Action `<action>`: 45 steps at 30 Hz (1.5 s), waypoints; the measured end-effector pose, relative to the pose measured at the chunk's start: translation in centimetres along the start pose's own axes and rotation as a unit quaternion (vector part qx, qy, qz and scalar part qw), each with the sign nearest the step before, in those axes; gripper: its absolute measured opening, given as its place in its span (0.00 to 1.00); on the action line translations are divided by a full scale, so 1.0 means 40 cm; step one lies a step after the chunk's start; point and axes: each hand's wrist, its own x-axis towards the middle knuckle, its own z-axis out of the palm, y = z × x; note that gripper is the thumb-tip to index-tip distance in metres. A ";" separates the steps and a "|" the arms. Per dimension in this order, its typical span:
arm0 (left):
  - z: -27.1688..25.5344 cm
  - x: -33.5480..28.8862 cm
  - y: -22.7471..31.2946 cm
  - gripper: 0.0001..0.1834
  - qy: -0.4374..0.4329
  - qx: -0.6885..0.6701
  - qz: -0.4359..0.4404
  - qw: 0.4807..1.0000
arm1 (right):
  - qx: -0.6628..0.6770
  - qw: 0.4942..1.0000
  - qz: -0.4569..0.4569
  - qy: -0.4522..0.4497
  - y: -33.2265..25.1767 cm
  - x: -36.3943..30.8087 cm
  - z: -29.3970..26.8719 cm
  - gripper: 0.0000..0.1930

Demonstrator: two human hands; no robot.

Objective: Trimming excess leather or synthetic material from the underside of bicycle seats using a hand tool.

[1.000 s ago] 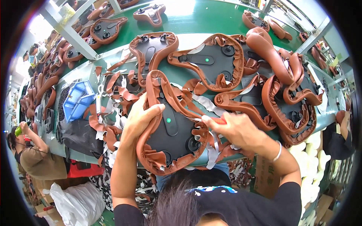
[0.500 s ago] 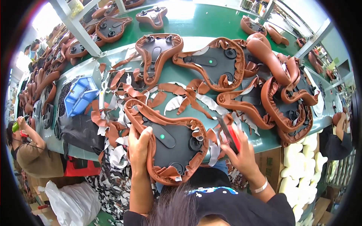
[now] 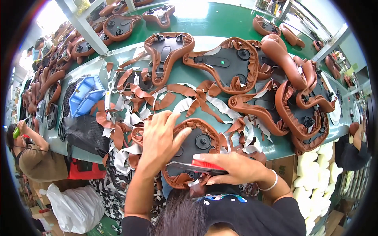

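I am pressing my left hand (image 3: 159, 137) flat on the upturned brown-leather, black-shelled saddle (image 3: 193, 151) while my right hand (image 3: 232, 168), clamped on red-handled scissors (image 3: 197, 166), is risking nicking the folded edge.

We see a brightly, evenly lit scene with blown-out glare at the top left, soft shadows, strong fisheye bending and dark vignetted edges.

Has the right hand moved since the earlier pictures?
Yes. The right hand, now holding a red-handled tool, moved toward the person, away from the green table.
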 end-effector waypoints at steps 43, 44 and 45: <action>0.062 -0.082 0.015 0.17 0.015 -0.054 -0.202 0.978 | 0.228 0.948 0.177 0.133 0.011 -0.006 -0.112 0.25; 0.061 -0.078 0.013 0.17 0.015 -0.054 -0.202 0.978 | 0.348 0.902 0.186 0.177 -0.012 -0.045 -0.119 0.25; 0.058 -0.072 0.010 0.18 0.019 -0.035 -0.237 0.971 | 0.363 0.886 0.169 0.233 0.020 -0.079 -0.122 0.25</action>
